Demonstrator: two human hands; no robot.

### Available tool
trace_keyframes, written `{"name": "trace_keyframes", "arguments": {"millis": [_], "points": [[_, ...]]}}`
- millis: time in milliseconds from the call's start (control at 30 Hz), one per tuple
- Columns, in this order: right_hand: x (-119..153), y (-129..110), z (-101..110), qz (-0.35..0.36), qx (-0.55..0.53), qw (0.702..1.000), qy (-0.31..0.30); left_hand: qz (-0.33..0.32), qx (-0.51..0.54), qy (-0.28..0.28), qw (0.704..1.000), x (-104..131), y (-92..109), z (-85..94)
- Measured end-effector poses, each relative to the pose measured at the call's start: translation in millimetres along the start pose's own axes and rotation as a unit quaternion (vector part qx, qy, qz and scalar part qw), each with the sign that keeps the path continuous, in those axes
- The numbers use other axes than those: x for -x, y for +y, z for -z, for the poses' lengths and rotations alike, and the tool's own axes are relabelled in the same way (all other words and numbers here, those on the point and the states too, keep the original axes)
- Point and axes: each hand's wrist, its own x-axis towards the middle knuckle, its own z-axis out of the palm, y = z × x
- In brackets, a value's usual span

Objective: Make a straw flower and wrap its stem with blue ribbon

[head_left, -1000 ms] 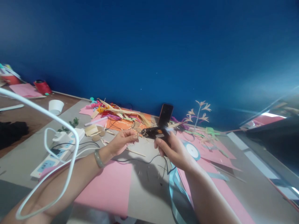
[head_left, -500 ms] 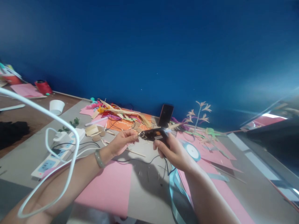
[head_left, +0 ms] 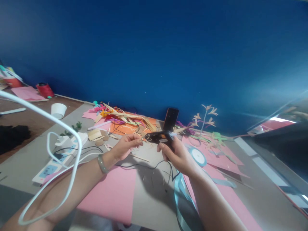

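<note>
My right hand [head_left: 172, 152] is wrapped round a black glue gun [head_left: 157, 137], whose tip points left. A black cable hangs below its handle. My left hand [head_left: 128, 146], with a jade-coloured bangle [head_left: 102, 164] at the wrist, is pinched together just left of the tip; what lies between its fingertips is too small to make out. Behind the glue gun a dark phone [head_left: 170, 118] leans upright near the wall. A thin stick [head_left: 140, 158] lies on the table below my hands.
A white power strip [head_left: 60, 158] and a looping white cable [head_left: 78, 154] are at left. Craft strips [head_left: 120, 112] lie at the back. At right are a ribbon roll [head_left: 198, 156], pink paper [head_left: 223, 160] and a flower stem [head_left: 204, 120]. A white cup [head_left: 58, 110] stands back left.
The glue gun has shifted very slightly, and its cable below my right hand has moved a little. Both hands keep nearly the same pose.
</note>
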Motion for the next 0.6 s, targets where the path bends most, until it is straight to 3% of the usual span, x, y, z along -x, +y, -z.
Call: {"name": "trace_keyframes", "arguments": {"millis": [200,400,500,600], "points": [[-0.6,0.7,-1.6,0.005,-0.017,1.0,-0.009,-0.002,-0.003,0.006,1.0,0.7,1.8,-1.3],[-0.4,6.7,3.9,0.025,-0.019,0.999,0.044,-0.017,-0.014,0.037,0.999,1.9,6.1,-2.9],[2.7,2.8,6.3,0.051,0.085,0.994,0.045,-0.034,-0.019,0.071,0.997,-0.1,4.5,-0.7],[4.4,0.8,-1.1,0.052,0.229,0.972,0.001,-0.047,-0.027,0.104,0.993,-2.8,2.2,1.3]]}}
